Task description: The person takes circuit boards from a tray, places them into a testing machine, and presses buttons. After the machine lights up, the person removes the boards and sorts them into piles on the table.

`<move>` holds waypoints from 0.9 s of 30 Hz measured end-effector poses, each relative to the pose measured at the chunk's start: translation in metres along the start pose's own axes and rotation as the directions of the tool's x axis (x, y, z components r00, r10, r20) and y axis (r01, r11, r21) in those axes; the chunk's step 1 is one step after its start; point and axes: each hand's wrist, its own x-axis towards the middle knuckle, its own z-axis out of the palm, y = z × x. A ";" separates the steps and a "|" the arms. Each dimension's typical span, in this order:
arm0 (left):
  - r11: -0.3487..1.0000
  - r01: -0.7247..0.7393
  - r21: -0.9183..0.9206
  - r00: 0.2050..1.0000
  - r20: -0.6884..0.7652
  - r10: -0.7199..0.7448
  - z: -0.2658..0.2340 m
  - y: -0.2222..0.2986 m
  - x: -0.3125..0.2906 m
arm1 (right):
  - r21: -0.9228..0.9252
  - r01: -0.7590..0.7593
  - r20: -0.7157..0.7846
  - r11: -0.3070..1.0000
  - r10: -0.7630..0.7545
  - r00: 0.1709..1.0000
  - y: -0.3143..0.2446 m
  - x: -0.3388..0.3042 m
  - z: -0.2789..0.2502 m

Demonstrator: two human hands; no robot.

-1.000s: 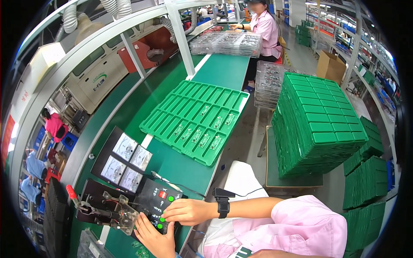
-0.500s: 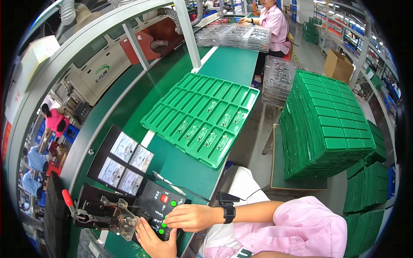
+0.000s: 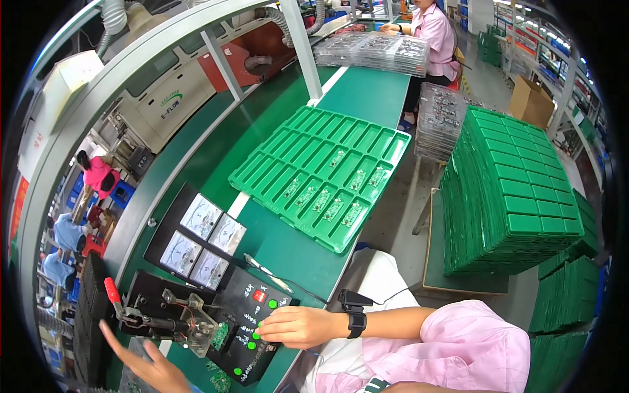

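"Clamp (image 3: 164, 323) is where, if you start from the black button box (image 3: 239, 331)?"

"Left of the box. Its red handle (image 3: 113, 291) is at the far left end. The long way of it runs forward and leans a bit left."

"Which hand is nearer?"

"The left hand (image 3: 154, 373), also left of the box. It's spread wide and looks empty. The handle is just past its fingertips, with a gap."

"And the right hand (image 3: 298, 325)?"

"Bent fingers, touching the box by a green button (image 3: 256, 336). I can't tell if it hides something."

"Then?"

"Past the box, a green tray (image 3: 268, 171) on the bench (image 3: 282, 245)."
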 end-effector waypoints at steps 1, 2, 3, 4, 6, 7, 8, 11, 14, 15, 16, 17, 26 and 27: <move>1.000 0.000 -0.008 1.000 -0.002 0.000 0.005 -0.007 0.015 | -0.001 -0.003 -0.002 1.000 0.003 1.000 0.000 0.001 0.001; 0.971 0.078 -0.226 0.997 0.019 -0.075 0.009 -0.013 0.029 | -0.001 -0.005 -0.004 1.000 0.005 1.000 -0.001 0.000 0.001; 0.890 0.153 -0.429 0.988 0.056 -0.143 0.012 -0.016 0.041 | -0.008 -0.003 -0.002 1.000 0.003 1.000 -0.001 0.001 0.001; 0.759 0.222 -0.612 0.974 0.112 -0.195 0.015 -0.017 0.047 | -0.015 0.002 -0.011 1.000 -0.002 1.000 -0.001 0.001 0.001; 0.859 0.047 -0.510 0.999 0.005 -0.052 0.019 -0.013 0.040 | -0.024 0.015 -0.029 1.000 -0.016 0.999 -0.002 0.001 0.001; 0.920 -0.125 -0.372 0.991 -0.083 0.101 0.020 -0.012 0.033 | -0.033 0.015 -0.027 0.999 -0.016 1.000 -0.003 0.002 0.001; 0.934 -0.287 -0.211 0.954 -0.148 0.260 0.021 -0.011 0.024 | -0.027 0.015 -0.024 1.000 -0.016 1.000 -0.003 0.002 0.002; 0.762 -0.578 -0.291 0.804 -0.044 0.593 0.017 -0.008 -0.035 | -0.024 0.006 -0.021 1.000 -0.006 1.000 -0.004 -0.001 0.001; 0.801 -0.510 -0.314 0.844 -0.006 0.536 0.007 0.008 -0.059 | -0.025 0.014 -0.003 1.000 -0.014 1.000 -0.004 -0.002 0.000; 0.826 -0.456 -0.332 0.885 -0.067 0.461 0.005 0.004 -0.065 | -0.018 0.016 0.000 1.000 -0.016 1.000 -0.003 -0.002 0.000; 0.848 -0.401 -0.346 0.916 -0.124 0.382 0.002 -0.003 -0.072 | 0.007 0.017 0.000 1.000 -0.017 1.000 -0.002 -0.001 0.001; 0.858 -0.396 -0.328 0.918 -0.117 0.379 0.003 -0.027 -0.081 | 0.038 0.018 0.000 0.999 -0.018 1.000 0.000 0.000 0.001; 0.980 -0.110 -0.166 0.940 0.302 0.157 0.007 -0.073 -0.102 | -0.115 -0.047 0.188 0.992 0.068 0.980 -0.011 0.034 -0.032; 0.974 -0.123 -0.190 0.925 0.334 0.182 0.006 -0.071 -0.103 | -0.083 -0.031 0.192 0.996 0.047 0.980 -0.015 0.039 -0.031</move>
